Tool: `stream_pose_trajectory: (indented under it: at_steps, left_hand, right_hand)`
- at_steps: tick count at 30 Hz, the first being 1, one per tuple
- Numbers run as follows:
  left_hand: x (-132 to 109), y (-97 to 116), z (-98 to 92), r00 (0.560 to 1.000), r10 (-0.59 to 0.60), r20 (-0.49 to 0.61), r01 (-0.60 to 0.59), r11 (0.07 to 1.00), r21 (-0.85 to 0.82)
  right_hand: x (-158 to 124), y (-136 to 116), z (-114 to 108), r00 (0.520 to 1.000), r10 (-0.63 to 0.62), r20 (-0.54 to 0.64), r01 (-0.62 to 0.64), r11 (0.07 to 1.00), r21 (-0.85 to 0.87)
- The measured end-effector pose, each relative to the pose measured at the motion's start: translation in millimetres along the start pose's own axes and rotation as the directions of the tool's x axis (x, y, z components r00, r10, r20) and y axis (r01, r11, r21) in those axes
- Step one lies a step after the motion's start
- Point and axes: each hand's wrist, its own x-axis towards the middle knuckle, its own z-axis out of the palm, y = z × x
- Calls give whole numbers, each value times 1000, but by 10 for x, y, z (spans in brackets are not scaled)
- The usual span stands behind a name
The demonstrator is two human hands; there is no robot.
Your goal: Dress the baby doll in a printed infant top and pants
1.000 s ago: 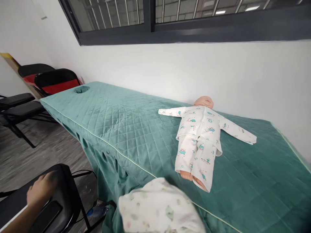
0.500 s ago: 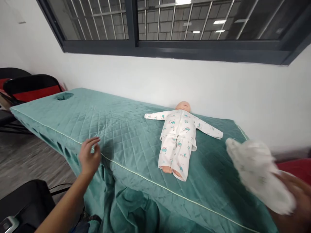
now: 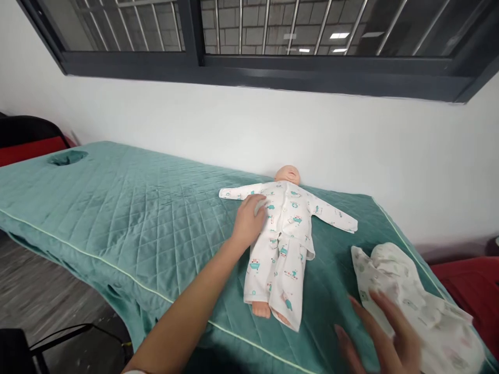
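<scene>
A baby doll (image 3: 287,174) in white printed pyjamas (image 3: 286,234) lies on its back on a teal quilted bed cover (image 3: 128,218), head toward the wall. My left hand (image 3: 249,221) rests on the doll's side at the chest, fingers curled against the shirt. My right hand (image 3: 384,332) lies flat with fingers spread on the cover near the front right, its fingertips on the edge of a crumpled white printed garment (image 3: 417,301) that sits to the right of the doll.
The bed runs along a white wall (image 3: 351,145) under a dark-framed barred window (image 3: 249,47). A face hole (image 3: 67,158) opens at the bed's far left end. A black and red chair (image 3: 27,143) stands beyond it. A red surface (image 3: 468,285) shows at the right.
My left hand moved from the bed's front edge to the doll's chest. My right hand brought the crumpled garment down onto the cover right of the doll and opened. The view shifted right.
</scene>
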Motion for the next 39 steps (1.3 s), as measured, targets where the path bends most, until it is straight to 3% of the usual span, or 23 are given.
stream_pose_trajectory:
  at_steps: [3,6,9,11,15,18,30,39]
  left_hand:
    - [362,-2,271,994,-93,54,96,995,-41]
    - [717,-18,523,959,-219,178,228,973,-35]
    - [946,-76,717,956,-147,255,145,989,25]
    - [988,-140,797,963,-67,262,59,997,40]
    - [928,-256,838,958,-30,285,24,999,23]
    - [898,-272,818,951,-38,308,38,999,7]
    - [903,-256,807,942,-50,332,60,998,-21]
    - [914,-268,804,939,19,343,-20,1000,-2]
  right_hand:
    - [723,-12,368,985,169,27,-171,966,192]
    - [1519,130,866,975,213,55,-218,900,378]
    - [2116,318,1390,948,299,107,-316,850,421]
    - [2314,417,1656,919,357,169,-394,811,433]
    - [2348,489,1852,938,303,170,-347,824,448]
    - [2302,476,1819,947,270,177,-322,826,463]
    - [2329,460,1817,924,330,193,-383,792,475]
    - [2330,461,1800,912,349,217,-410,771,487]
